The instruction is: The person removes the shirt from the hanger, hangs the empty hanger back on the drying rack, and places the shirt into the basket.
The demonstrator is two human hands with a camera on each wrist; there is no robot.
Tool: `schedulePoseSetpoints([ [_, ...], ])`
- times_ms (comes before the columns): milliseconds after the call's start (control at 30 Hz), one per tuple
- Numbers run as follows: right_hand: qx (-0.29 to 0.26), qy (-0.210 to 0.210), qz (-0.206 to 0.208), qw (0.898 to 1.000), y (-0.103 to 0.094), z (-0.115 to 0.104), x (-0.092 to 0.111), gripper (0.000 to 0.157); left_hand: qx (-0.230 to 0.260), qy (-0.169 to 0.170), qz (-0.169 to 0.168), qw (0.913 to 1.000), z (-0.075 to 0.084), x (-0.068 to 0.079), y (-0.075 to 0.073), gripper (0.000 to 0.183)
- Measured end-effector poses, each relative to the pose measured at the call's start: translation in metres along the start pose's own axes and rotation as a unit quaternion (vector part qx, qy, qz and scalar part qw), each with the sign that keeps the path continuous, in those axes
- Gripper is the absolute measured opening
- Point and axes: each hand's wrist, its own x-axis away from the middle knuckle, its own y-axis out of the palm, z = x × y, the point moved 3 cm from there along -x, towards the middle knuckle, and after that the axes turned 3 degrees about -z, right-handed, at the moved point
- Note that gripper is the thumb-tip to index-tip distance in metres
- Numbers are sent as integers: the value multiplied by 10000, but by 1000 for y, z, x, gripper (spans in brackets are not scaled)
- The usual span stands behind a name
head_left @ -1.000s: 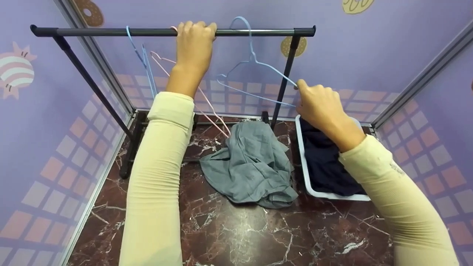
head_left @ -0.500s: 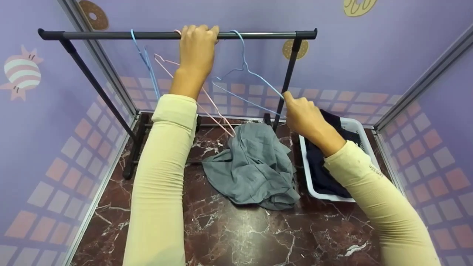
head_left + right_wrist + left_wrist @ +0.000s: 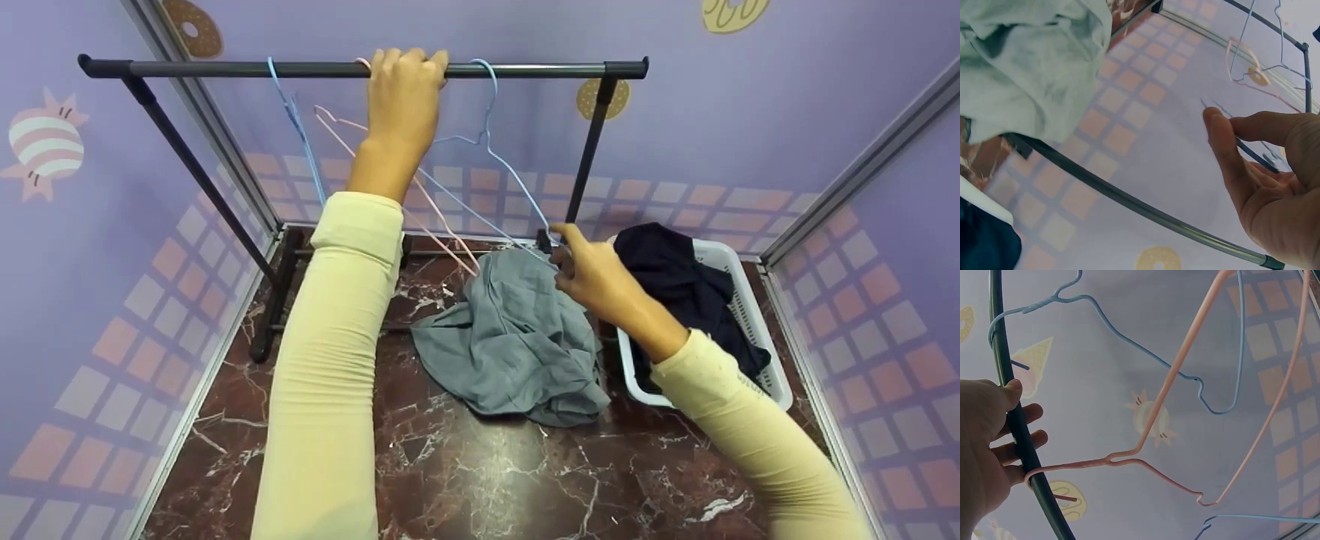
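In the head view my left hand (image 3: 405, 94) grips the black rail (image 3: 540, 70) of a clothes rack, fingers curled over the top. Right beside it hangs a pink hanger (image 3: 1176, 371), its hook against the fingers in the left wrist view. My right hand (image 3: 600, 277) is at the lower right corner of a blue hanger (image 3: 524, 187), index finger extended and the other fingers loosely bent. The right wrist view shows a gap between thumb (image 3: 1221, 132) and index finger, with thin wire passing behind them. This hanger's hook stays over the rail.
A grey garment (image 3: 517, 337) covers the lower end of the pink hanger, above the marble floor. At the right stands a white basket (image 3: 752, 315) with dark clothes (image 3: 660, 262) spilling over its rim. More blue hangers (image 3: 304, 135) hang left. Walls close in on both sides.
My right hand has moved down and left and its fingers have loosened at the hanger. The blue hanger has swung down and left with it. The left hand keeps its hold on the rail.
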Motion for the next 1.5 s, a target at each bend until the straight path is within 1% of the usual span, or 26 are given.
schedulePoseSetpoints([
  [67, 43, -75, 127, 9999, 5, 1, 5, 64, 16, 16, -3, 10000, 1, 0, 1, 28],
  [133, 4, -90, 163, 9998, 10, 2, 10, 63, 24, 39, 14, 10000, 1, 0, 1, 28],
  [233, -77, -57, 73, 9999, 17, 3, 16, 62, 24, 66, 17, 10000, 2, 0, 2, 27],
  [333, -117, -40, -61, 9999, 24, 3, 22, 61, 21, 80, -79, 9999, 1, 0, 1, 29],
  [433, -81, 43, -171, 9998, 28, 5, 29, 62, -23, 64, -350, 9994, 1, -1, -1, 35],
  [500, -31, 110, -172, 9998, 30, 8, 33, 61, -107, 99, -553, 9984, 0, -1, -3, 40],
  [600, 30, 207, -39, 9998, 36, 16, 40, 61, -183, 195, -838, 9961, -2, 2, -5, 49],
  [667, 15, 263, 86, 9996, 43, 24, 45, 65, -138, 275, -899, 9955, -2, 5, -6, 55],
  [733, 11, 397, 172, 9991, 54, 34, 51, 77, -16, 382, -859, 9956, -2, 9, -7, 60],
  [900, -35, 923, 323, 9952, 88, 60, 61, 108, 327, 778, -472, 9953, 3, 21, -15, 67],
  [967, -106, 1114, 390, 9930, 100, 69, 63, 115, 415, 929, -342, 9942, 5, 26, -18, 69],
  [1033, -129, 1305, 369, 9907, 112, 78, 66, 121, 470, 1071, -242, 9928, 7, 31, -22, 71],
  [1133, -50, 1587, 128, 9872, 128, 88, 70, 130, 566, 1254, -106, 9904, 11, 40, -26, 73],
  [1233, 134, 1825, -302, 9827, 145, 95, 75, 142, 656, 1401, -71, 9879, 17, 51, -31, 76],
  [1333, 293, 1971, -692, 9775, 159, 100, 80, 151, 740, 1622, -2, 9840, 25, 63, -34, 77],
  [1400, 364, 2019, -896, 9746, 166, 103, 83, 153, 724, 1842, 138, 9801, 31, 71, -34, 77],
  [1500, 338, 2009, -1007, 9738, 175, 105, 86, 154, 700, 2188, 463, 9722, 41, 84, -32, 77],
])
